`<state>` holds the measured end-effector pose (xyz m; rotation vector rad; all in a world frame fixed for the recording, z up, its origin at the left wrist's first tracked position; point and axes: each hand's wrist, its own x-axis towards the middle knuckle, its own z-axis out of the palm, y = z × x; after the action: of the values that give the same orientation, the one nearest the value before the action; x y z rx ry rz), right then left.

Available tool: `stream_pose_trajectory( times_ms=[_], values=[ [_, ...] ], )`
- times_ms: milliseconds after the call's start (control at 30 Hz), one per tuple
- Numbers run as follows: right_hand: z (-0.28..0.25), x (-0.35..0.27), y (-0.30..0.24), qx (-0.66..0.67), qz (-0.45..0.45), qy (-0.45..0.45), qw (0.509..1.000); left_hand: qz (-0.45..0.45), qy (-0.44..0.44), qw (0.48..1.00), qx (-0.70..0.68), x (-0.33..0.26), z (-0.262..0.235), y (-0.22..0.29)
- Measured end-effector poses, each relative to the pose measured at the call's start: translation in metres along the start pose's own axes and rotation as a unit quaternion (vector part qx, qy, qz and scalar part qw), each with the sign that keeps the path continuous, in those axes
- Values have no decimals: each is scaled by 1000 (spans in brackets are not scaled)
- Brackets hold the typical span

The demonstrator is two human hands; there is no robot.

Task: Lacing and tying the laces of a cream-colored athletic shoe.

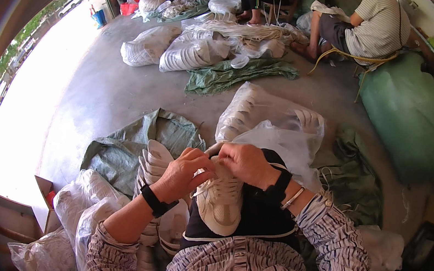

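Fingers (203, 162) of both hands pinched the upper end of a cream shoe (220, 200) lying on the person's lap, left hand (182, 174) and right hand (246, 163) touching it, beside a stack of white soles (153, 162).

The white shoe upper (219, 199) looks matt mesh cloth; clear plastic bags (278, 130) glossy, crinkled; concrete floor (107, 87) smooth.

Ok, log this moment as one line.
left hand: gripping white shoe | right hand: pinching its top | shoe on lap | stacked white soles beside left hand
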<state>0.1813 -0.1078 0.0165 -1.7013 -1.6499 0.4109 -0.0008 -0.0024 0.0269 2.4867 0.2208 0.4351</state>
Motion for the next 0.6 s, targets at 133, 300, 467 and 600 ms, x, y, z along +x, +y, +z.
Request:
stream_pose_trajectory(
  times_ms=[133,300,467,600],
  values=[
    [-65,2,32,210,175,202,941,-81,-29,992,97,19,13,38],
    [-65,-13,24,322,195,132,917,-119,-77,979,148,29,17,43],
    [-90,-34,50,549,257,195,771,-88,-97,989,64,27,7,34],
    [-150,-48,78,673,233,301,633,22,-146,989,-13,30,-14,10]
  ],
)
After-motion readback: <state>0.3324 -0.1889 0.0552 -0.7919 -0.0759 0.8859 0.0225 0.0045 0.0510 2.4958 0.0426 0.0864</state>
